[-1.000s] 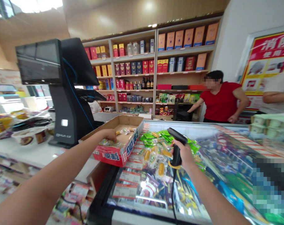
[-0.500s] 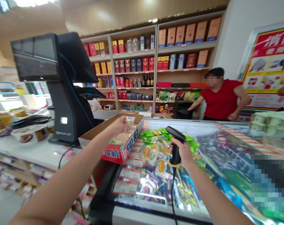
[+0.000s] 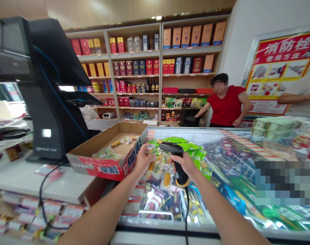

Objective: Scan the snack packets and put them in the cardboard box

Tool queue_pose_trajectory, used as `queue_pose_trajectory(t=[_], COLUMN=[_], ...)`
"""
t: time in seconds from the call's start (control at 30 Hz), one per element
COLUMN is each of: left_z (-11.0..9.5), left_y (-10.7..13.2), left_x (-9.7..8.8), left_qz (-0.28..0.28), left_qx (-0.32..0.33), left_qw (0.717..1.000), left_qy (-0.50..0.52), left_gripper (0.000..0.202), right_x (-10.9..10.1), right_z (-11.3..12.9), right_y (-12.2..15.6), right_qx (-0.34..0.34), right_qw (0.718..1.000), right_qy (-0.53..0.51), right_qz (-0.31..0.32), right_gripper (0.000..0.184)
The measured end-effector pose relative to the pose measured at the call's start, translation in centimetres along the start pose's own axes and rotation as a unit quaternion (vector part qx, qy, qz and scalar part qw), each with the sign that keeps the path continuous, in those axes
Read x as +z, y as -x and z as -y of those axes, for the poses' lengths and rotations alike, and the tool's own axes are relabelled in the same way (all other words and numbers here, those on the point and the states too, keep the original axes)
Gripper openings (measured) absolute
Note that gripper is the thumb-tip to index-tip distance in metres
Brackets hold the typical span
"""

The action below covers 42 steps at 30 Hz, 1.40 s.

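My left hand (image 3: 142, 158) is closed on a small clear snack packet (image 3: 151, 149), held up just right of the cardboard box (image 3: 93, 160). My right hand (image 3: 185, 164) grips a black barcode scanner (image 3: 173, 152) by its handle, its head turned toward the packet a few centimetres away. Under both hands a heap of green and yellow snack packets (image 3: 185, 145) lies on the glass lid of a chest freezer (image 3: 221, 143). The box holds several more packets.
A black checkout terminal (image 3: 46, 102) stands at the left on a white counter (image 3: 22, 177). A person in a red shirt (image 3: 226, 105) stands behind the freezer before shelves of boxed goods. Another person's arm (image 3: 295, 98) shows at far right. Stacked cups (image 3: 272, 125) sit on the freezer.
My left hand lifted a packet out of the box and carried it right, up to the scanner. My right hand brought the scanner left toward it. The camera moved closer and left.
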<state>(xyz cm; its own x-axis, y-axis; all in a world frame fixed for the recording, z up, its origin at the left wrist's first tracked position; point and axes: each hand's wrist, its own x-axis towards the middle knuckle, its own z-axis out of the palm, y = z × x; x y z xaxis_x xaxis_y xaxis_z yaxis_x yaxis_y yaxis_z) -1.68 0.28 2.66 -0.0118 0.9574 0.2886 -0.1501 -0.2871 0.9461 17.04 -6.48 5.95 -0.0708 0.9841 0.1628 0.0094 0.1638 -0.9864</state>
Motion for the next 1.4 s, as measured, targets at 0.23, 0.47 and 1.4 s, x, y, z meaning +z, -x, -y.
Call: queue_pose_trajectory(t=[0.23,0.47,1.4], left_z=[0.3,0.6,2.2], left_y=[0.5,0.5,-1.1], left_x=[0.0,0.0,-1.1], left_qz=[0.011,0.010,-0.012], left_qx=[0.089,0.098,0.212], left_qw=[0.990,0.986,0.947], left_qy=[-0.106,-0.136,-0.240], left_gripper=[0.047,0.047,0.030], right_x=[1.0,0.8,-0.4], right_z=[-0.1,-0.6,-0.6], right_y=[0.4,0.0,-0.6], right_qx=[0.015,0.019,0.016], right_qw=[0.999,0.999,0.991], right_qy=[0.023,0.024,-0.053], right_qz=[0.029,0.035,-0.118], right_gripper=[0.024,0.023,0.027])
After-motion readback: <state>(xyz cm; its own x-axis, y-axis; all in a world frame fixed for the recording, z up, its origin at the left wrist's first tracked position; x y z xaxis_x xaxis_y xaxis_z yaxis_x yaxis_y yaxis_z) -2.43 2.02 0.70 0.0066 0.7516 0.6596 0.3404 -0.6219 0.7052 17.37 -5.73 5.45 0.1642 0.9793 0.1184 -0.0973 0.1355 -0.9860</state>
